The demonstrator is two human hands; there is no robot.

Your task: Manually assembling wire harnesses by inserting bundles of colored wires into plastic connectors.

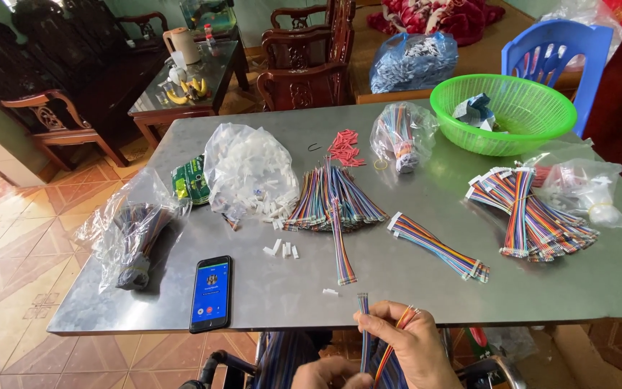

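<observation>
Below, steel table (253,288) w/ ribbon cables (334,198), tiled floor (8,238), wood chairs (304,61)

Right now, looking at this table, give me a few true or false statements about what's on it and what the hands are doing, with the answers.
1. The right hand holds a rainbow ribbon cable. True.
2. The phone lies inside the green basket. False: it lies flat on the metal table near its front edge.
3. The phone's screen is lit. True.
4. The left hand rests on the clear bag of white connectors. False: it is below the table edge, by the cable.
</observation>
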